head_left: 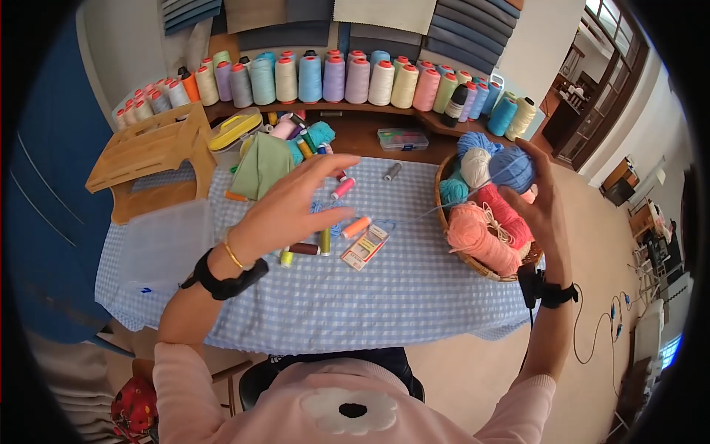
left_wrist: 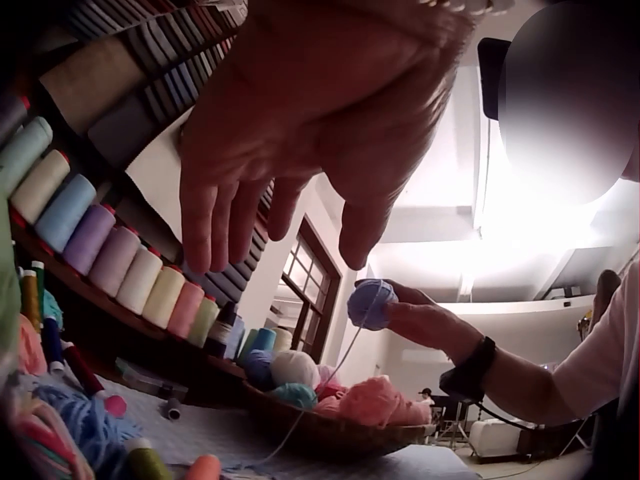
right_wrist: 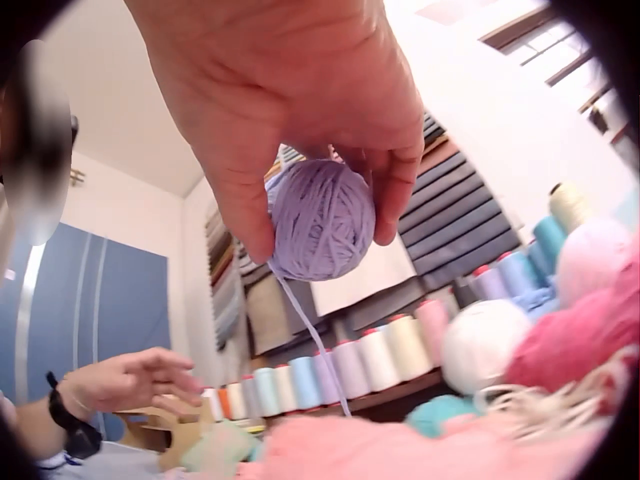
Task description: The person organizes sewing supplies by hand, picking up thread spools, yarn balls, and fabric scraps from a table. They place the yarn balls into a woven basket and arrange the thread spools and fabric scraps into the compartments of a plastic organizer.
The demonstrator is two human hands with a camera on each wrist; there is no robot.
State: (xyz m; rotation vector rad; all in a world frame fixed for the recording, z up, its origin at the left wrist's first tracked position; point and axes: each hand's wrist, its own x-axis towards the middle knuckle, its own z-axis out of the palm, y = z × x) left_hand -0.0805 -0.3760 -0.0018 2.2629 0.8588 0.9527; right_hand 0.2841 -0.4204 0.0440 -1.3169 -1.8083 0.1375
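Observation:
My right hand (head_left: 538, 194) grips a blue ball of yarn (right_wrist: 322, 220) between thumb and fingers, above the wicker basket (head_left: 441, 200). One strand (right_wrist: 312, 332) trails down from the ball and, in the head view, runs left across the cloth toward a loose blue yarn bundle (left_wrist: 88, 425). My left hand (head_left: 285, 203) hovers over the table's middle, fingers spread and holding nothing. Below it lie an orange thread spool (head_left: 356, 227) and a small packet (head_left: 365, 247). The basket bears a white yarn ball (head_left: 475, 167), a teal one (head_left: 453, 192) and pink skeins (head_left: 484, 240).
A wooden stand (head_left: 151, 152) and a clear plastic box (head_left: 166, 240) are at the left of the checked tablecloth (head_left: 355, 303). Green fabric (head_left: 262, 166) and several small spools lie near a yellow case (head_left: 235, 130). Large thread cones (head_left: 309, 79) line the back shelf.

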